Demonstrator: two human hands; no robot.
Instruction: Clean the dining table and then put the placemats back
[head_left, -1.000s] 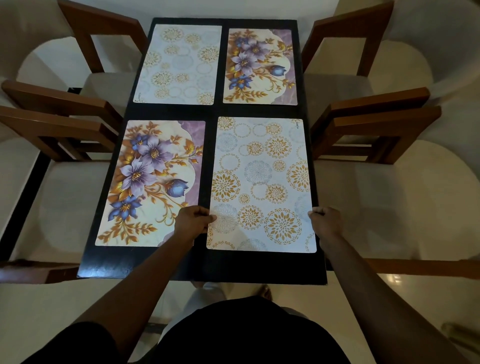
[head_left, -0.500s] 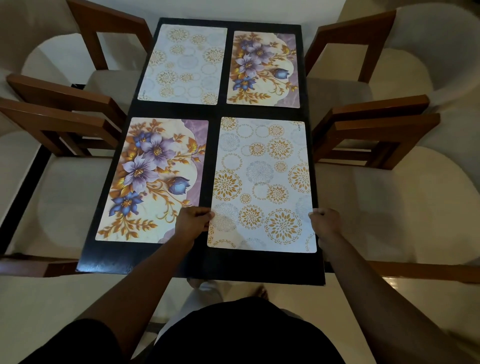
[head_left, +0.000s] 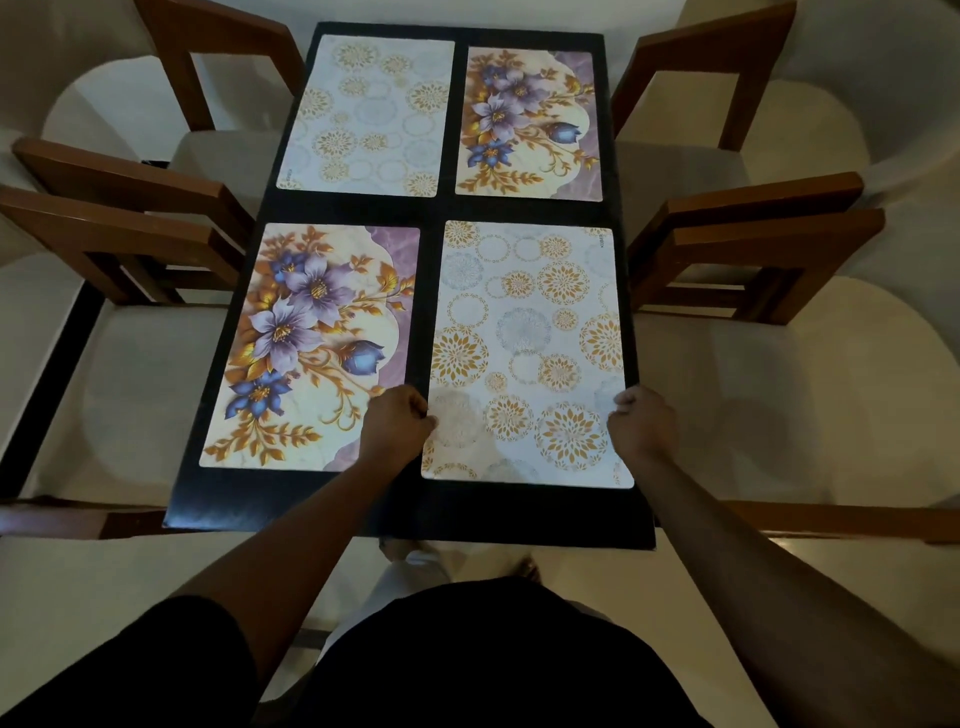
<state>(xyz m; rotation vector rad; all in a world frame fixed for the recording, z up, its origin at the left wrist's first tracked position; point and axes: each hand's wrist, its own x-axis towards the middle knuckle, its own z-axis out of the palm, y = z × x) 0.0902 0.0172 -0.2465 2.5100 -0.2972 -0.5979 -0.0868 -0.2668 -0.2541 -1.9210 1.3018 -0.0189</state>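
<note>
The left hand (head_left: 397, 426) and the right hand (head_left: 641, 421) are pinching the gold-circle placemat (head_left: 524, 332) by its two long edges, each curled over the rim on its side, while it is lying flat on the near right quarter of the dark table (head_left: 436, 512), just beside the floral placemat (head_left: 311, 343). The mat is looking thin, light and somewhat flexible — likely sliding easily on the smooth top — so gripping opposite edges near the close end is probably serving to hold it square.
</note>
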